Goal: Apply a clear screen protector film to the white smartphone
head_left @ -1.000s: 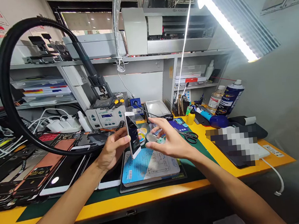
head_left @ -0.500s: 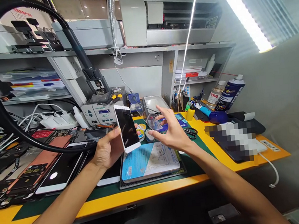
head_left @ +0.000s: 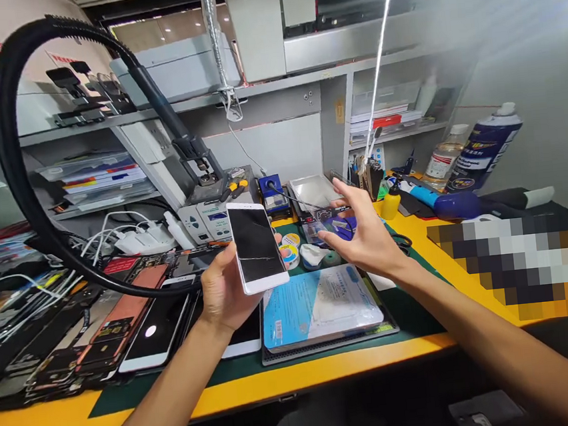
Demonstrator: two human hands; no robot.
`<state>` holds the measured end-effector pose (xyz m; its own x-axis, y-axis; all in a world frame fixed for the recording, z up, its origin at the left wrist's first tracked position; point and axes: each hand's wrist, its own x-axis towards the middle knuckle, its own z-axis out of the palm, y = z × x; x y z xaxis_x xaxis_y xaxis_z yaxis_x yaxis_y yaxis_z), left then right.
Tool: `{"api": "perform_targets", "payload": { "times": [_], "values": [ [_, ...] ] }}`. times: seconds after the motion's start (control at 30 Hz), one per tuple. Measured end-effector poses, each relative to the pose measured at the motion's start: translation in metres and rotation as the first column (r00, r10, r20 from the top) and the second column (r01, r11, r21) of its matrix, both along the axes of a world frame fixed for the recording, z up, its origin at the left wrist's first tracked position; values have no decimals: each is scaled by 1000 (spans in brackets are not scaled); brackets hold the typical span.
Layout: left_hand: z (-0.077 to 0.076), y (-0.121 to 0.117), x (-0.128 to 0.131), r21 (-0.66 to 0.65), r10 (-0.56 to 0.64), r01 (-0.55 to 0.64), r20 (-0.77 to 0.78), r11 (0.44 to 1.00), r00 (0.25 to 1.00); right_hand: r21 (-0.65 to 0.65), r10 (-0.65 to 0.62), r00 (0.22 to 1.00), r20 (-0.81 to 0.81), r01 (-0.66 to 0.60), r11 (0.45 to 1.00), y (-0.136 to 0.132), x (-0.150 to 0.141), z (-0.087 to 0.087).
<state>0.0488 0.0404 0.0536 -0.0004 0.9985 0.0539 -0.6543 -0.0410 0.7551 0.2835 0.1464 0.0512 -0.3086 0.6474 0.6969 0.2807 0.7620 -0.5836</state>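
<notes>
Smartphone [head_left: 256, 246] up and tilted toward the camera, clamped in the left hand [head_left: 224, 289] above the bench: white frame, dark glass, and a thin crack running across the lower half of the screen. Fingers [head_left: 278, 239] curl behind it, their tips just showing at the far edge. Where do we stand on this one? Glass on, frame closed, no sign of it being opened, so the handset is in one piece, crack and all.

Right hand [head_left: 366, 232] well apart from it, fingers spread wide, hanging in the air, and nothing I can make out held there. Below those fingers, a cluster of small stuff: a solder spool [head_left: 291, 256], a white wad [head_left: 311, 256] and a metal tray [head_left: 312, 193] further back.

Just in front, a blue-printed booklet [head_left: 320, 306] on a black tray [head_left: 330, 352], all on a green mat [head_left: 131, 402] over the yellow bench [head_left: 261, 392]. To the left, a crowd of phones, some with their insides open and copper-coloured plates [head_left: 122, 302] on show. Behind, a rework station [head_left: 214, 220] under a black hose [head_left: 15, 132]. Far right, a blue aerosol can [head_left: 488, 146], and a blurred patch [head_left: 500, 266] hides whatever lies there.
</notes>
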Motion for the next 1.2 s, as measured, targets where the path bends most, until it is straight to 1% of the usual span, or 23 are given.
{"api": "perform_targets", "payload": {
  "times": [0.1,0.17,0.33,0.47,0.57,0.7,0.83,0.97,1.1,1.2],
  "values": [
    [1,-2,-1,12,-29,29,-6,1000,1000,18,-12,1000,-8,12,1000,5,3,-1],
    [1,-3,-2,8,-26,26,-29,1000,999,30,-21,1000,-20,21,999,9,4,-3],
    [1,-1,-2,28,53,-49,-176,998,983,28,-31,998,-45,33,999,17,5,-6],
    [-1,-4,5,47,100,-90,-280,995,955,-9,-14,998,-54,13,1000,18,4,-6],
    [-6,-11,12,44,138,-131,-344,990,929,-20,1,999,-38,-1,1000,18,3,-7],
    [-17,-23,19,-17,139,-161,-413,987,900,-16,14,999,-48,-15,1000,18,1,-9],
    [-24,-29,19,10,164,-179,-459,984,873,-23,16,999,-43,-17,1000,18,0,-9],
    [-22,-31,20,8,152,-173,-516,985,843,-13,11,999,-38,-12,1000,18,0,-9],
    [-20,-35,19,-21,124,-167,-576,986,808,-5,11,999,-38,-11,1000,18,0,-10],
    [-17,-36,16,-63,69,-135,-608,989,791,-1,8,1000,-24,-8,1000,19,0,-11]
  ]
}}
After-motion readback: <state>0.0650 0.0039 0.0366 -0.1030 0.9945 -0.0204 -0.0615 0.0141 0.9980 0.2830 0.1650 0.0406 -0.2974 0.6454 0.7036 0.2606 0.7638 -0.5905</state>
